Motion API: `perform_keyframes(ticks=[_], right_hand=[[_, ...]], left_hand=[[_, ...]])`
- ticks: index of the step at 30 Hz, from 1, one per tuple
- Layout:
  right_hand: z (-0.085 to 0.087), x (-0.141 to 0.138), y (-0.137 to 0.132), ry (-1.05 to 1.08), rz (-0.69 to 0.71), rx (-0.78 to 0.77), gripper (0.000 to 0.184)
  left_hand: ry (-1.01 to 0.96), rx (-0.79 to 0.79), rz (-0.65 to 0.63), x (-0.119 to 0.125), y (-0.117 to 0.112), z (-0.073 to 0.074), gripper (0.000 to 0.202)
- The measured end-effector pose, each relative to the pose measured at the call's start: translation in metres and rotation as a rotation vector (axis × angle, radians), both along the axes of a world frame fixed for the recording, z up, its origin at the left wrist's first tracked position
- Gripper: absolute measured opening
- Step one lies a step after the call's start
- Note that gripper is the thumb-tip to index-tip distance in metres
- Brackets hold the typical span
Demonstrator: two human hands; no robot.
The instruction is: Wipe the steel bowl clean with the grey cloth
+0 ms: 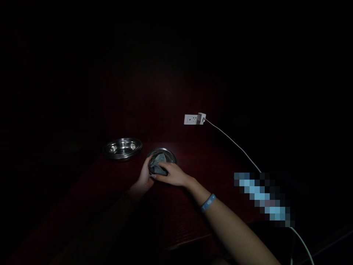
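In a dark room, a small steel plate [168, 154] lies on a dark red table [209, 162]. A grey cloth [158, 164] rests on the plate's near side. My left hand [144, 177] grips the plate's left edge with curled fingers. My right hand [172, 175] presses on the cloth with fingers closed over it; a blue band [207, 202] circles that wrist.
A stack of steel plates [122, 148] sits to the left of the small plate. A white power strip [194, 119] with a plug stands farther back, its white cable [234, 143] running toward the near right. A blurred patch covers something at the right.
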State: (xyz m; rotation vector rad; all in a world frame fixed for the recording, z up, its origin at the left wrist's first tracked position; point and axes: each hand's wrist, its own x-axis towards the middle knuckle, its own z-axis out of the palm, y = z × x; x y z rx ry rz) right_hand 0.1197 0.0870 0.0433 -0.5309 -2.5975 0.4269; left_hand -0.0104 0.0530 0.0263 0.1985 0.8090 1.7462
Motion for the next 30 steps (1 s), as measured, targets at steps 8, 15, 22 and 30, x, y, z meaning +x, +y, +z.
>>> perform_keyframes(ticks=[8,15,22,30], right_hand=[[0.011,0.008,0.009,-0.003,-0.107,0.076,0.04],[0.008,0.014,0.022,0.015,-0.137,0.296,0.035],[0.0,0.011,0.022,0.027,-0.014,0.267,0.036],[-0.003,0.007,0.017,0.067,0.102,0.172,0.03]], left_hand=[[-0.034,0.059,-0.04,-0.001,0.001,-0.004,0.028],[-0.013,0.075,-0.081,0.0,0.003,-0.006,0.032],[-0.006,0.077,-0.121,-0.001,0.0,-0.002,0.032],[-0.008,0.049,-0.118,-0.002,0.002,-0.005,0.036]])
